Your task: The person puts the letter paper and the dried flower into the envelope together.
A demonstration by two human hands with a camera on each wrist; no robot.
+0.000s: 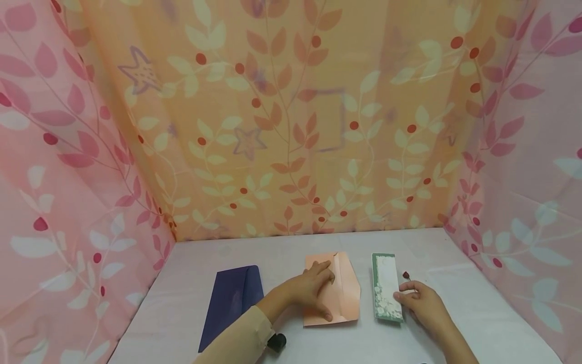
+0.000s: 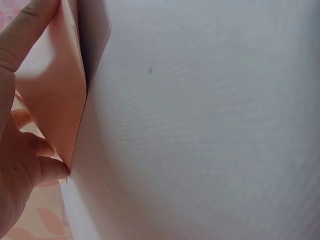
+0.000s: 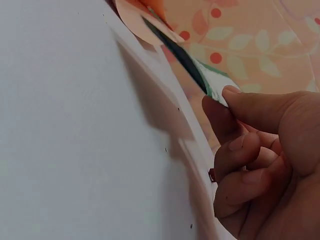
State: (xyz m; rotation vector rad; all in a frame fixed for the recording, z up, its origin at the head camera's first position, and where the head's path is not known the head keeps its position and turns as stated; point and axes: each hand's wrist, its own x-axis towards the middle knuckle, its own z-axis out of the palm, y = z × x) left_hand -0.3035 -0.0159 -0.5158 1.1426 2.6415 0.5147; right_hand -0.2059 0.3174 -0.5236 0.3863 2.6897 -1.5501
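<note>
A peach envelope [image 1: 327,303] lies on the white table with its flap pointing right. Across it rests my left hand [image 1: 311,288], fingers spread; the left wrist view shows the thumb [image 2: 25,35] on the envelope and fingertips touching near its edge. To the right, a green-bordered card [image 1: 385,283] with a white floral panel is pinched at its right edge between the thumb and index finger of my right hand [image 1: 423,306]. The right wrist view shows this card [image 3: 215,82] raised off the table, the other fingers curled beneath.
A dark blue envelope [image 1: 227,298] lies at the left, partly behind my left forearm. Beyond the right hand is a small dark red item on a thin stem [image 1: 406,275]. A black object [image 1: 277,343] sits by the left sleeve. Patterned cloth [image 1: 291,126] surrounds the table.
</note>
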